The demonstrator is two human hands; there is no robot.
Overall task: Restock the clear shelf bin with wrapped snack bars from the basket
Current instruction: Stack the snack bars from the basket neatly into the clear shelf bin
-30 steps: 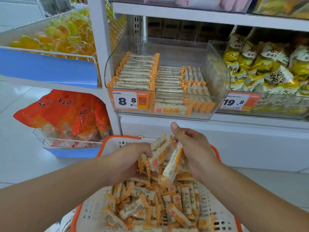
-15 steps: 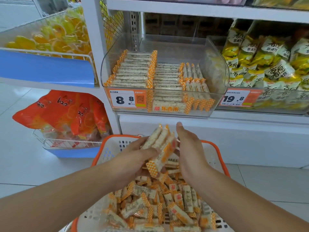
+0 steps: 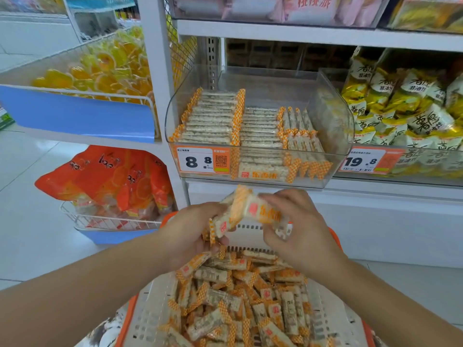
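A bundle of wrapped snack bars (image 3: 246,211), white with orange checked ends, is held between both hands above the basket. My left hand (image 3: 190,231) grips the bundle from the left and below. My right hand (image 3: 298,229) curls its fingers over the bundle's right end. Below them the white basket with an orange rim (image 3: 152,311) holds several loose bars (image 3: 240,296). Just above the hands, the clear shelf bin (image 3: 333,116) has neat rows of the same bars across its floor, with a taller stack on its left side.
A price tag reading 8.8 (image 3: 198,160) is fixed to the bin's front. Yellow snack bags (image 3: 406,106) fill the neighbouring bin on the right. On the left a wire rack holds orange bags (image 3: 107,179), with yellow jelly cups (image 3: 100,68) above. White shelf board (image 3: 375,204) runs below the bin.
Both hands have risen with the bundle toward the bin's front. The bars, upright and fanned before, now lie more sideways between the hands. My right hand has closed over them.
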